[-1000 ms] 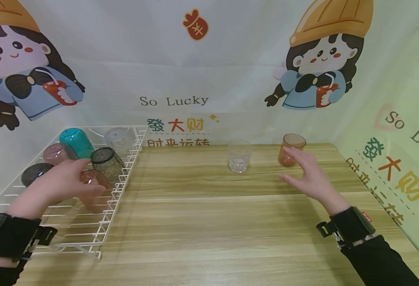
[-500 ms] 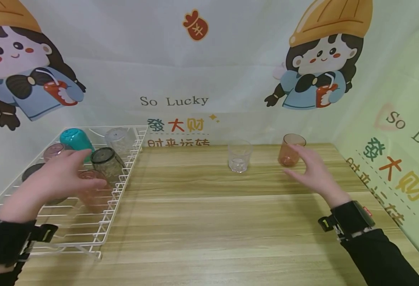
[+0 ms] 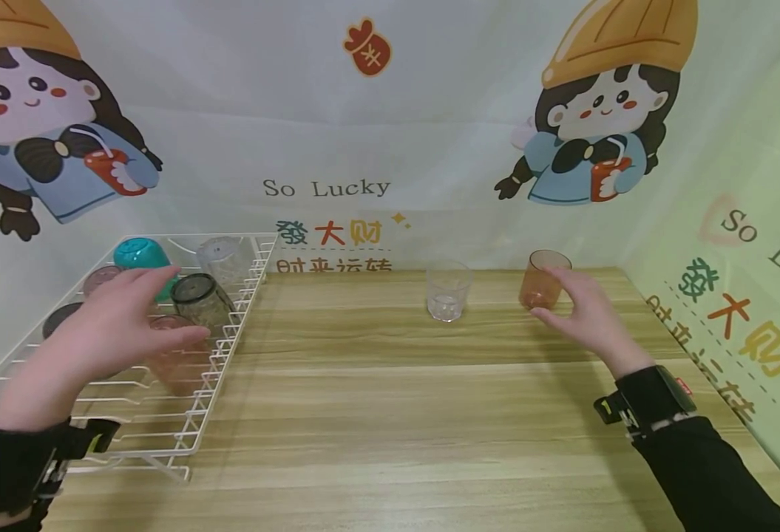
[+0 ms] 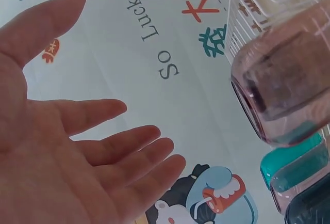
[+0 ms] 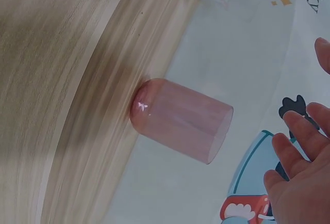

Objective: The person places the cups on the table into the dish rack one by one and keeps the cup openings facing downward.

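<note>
My left hand [image 3: 106, 325] hovers over the white wire rack [image 3: 183, 452], fingers spread and holding nothing. Just below it a pink glass [image 3: 180, 369] leans upside down in the rack; the left wrist view shows this pink glass [image 4: 289, 79] apart from the fingertips. At the right my right hand [image 3: 589, 314] is held out with thumb and fingers apart, close to an upright orange-pink tumbler [image 3: 537, 287] on the table. In the right wrist view a gap lies between that tumbler [image 5: 180, 121] and the fingers of my right hand [image 5: 304, 167].
Other upturned glasses fill the rack: a dark grey one [image 3: 202, 299], a teal one [image 3: 140, 253], a clear one [image 3: 219, 255], a mauve one [image 3: 100, 278] and a dark one [image 3: 60, 319]. A clear glass [image 3: 447, 295] stands on the wooden table [image 3: 396, 428], before a printed cloth [image 3: 429, 133].
My left hand has risen slightly above the pink glass, its fingers spread. The right hand has shifted slightly right beside the orange-pink tumbler. The glasses stay where they were.
</note>
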Demonstrator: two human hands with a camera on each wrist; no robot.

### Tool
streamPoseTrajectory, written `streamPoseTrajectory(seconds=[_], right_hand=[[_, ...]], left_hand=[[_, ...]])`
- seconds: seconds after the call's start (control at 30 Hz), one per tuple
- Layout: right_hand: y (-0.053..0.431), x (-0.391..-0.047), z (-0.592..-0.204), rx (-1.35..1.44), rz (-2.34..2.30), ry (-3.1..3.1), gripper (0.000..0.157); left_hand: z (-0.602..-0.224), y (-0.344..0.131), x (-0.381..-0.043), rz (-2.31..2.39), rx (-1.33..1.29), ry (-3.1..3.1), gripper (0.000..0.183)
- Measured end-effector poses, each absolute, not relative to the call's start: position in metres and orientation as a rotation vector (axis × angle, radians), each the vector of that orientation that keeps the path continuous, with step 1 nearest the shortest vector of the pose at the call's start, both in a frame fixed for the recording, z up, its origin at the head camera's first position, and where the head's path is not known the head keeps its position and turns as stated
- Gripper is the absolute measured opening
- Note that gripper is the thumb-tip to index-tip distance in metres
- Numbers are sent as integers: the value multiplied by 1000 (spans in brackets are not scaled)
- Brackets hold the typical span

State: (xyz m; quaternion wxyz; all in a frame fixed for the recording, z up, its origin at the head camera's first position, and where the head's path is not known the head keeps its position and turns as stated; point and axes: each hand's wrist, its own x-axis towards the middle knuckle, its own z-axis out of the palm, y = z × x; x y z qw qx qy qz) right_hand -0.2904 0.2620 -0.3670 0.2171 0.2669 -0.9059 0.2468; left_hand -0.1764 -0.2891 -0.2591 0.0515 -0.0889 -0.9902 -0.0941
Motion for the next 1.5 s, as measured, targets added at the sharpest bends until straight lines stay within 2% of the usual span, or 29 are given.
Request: streamPoseTrajectory(seconds=[0.47,1.5], right_hand=[[264,-298,-364,674,627,-2577,67],[267,-320,-371,636,512,-2603,66]], left_hand=[[-258,-261,-161,-412,-280,-2819,108],[-276,-205,-157,-438,-368,-2639,98]])
